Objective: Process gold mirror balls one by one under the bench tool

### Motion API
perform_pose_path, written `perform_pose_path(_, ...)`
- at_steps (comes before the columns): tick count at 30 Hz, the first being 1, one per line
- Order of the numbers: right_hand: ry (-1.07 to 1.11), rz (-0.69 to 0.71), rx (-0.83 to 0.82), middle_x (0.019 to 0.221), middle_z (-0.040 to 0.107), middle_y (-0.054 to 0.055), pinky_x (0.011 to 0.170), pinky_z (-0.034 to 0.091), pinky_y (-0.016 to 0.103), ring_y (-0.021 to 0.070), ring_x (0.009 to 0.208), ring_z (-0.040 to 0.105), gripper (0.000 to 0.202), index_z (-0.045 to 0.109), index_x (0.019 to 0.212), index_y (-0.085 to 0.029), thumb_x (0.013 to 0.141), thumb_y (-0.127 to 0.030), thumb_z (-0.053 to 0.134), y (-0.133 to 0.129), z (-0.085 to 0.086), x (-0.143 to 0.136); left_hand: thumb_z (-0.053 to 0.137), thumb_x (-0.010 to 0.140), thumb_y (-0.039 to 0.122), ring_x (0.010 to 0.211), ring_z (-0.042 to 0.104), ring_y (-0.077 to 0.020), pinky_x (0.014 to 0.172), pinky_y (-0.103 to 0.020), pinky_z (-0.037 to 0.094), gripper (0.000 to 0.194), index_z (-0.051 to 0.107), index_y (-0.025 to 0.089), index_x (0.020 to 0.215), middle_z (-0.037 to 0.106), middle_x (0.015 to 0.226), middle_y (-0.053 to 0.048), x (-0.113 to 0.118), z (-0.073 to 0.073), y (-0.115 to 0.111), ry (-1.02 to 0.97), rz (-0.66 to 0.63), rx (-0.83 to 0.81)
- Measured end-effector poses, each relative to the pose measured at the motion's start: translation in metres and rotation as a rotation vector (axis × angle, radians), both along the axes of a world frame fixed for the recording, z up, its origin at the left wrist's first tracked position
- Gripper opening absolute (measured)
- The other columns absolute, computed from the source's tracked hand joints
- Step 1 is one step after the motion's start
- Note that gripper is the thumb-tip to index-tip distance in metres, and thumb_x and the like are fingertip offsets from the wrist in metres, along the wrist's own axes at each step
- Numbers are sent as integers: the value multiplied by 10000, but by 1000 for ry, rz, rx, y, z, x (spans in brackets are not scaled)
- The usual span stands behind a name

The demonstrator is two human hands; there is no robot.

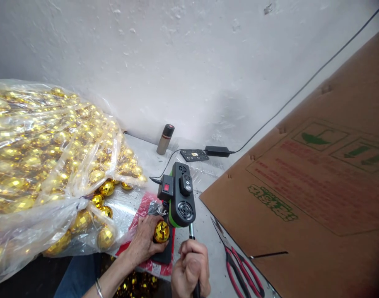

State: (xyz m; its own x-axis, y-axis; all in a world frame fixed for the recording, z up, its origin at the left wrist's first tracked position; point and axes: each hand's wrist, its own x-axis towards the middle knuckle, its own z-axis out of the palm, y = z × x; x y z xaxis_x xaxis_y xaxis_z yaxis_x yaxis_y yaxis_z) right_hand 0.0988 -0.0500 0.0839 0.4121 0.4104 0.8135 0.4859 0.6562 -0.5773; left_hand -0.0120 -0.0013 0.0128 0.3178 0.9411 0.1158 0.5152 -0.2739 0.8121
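My left hand [144,240] has its fingers and thumb around a small gold mirror ball [161,231], just below a black and green machine [183,194]. The machine has round fan grilles on top and a red switch on its side box. My right hand [191,267] is wrapped in a fist round a lever handle [191,231], with a metal shaft and a black grip, reaching up to the machine. Under the machine and my left hand lie a red plastic sheet [146,207] and a black base. What the ball rests on is hidden.
A clear plastic bag [102,174] full of gold balls fills the left. To the right stand a large cardboard box [301,198] and red-handled scissors [239,265]. By the wall are a bottle [165,140], a black power adapter [218,151] with its cord, and a dark patterned slab [194,155].
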Motion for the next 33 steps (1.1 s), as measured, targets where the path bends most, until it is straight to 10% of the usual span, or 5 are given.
perform_pose_path(16,77,-3,-1,723,471,-33,565,362,277,115,608,434,421,454,701,-219,1119,-233,409,0,4,-3,763,729,190,1147,679,-371,1033,-556,463,548,659,186,1267,753,1217,-129,4,1,0,12,15,-8)
perform_pose_path(33,-258,-44,33,795,582,-9,656,500,289,127,661,572,376,538,746,-219,1112,-252,458,3,-45,16,791,721,202,1127,676,-357,1038,-531,486,571,669,213,1278,748,1197,-102,4,-2,0,26,27,-9)
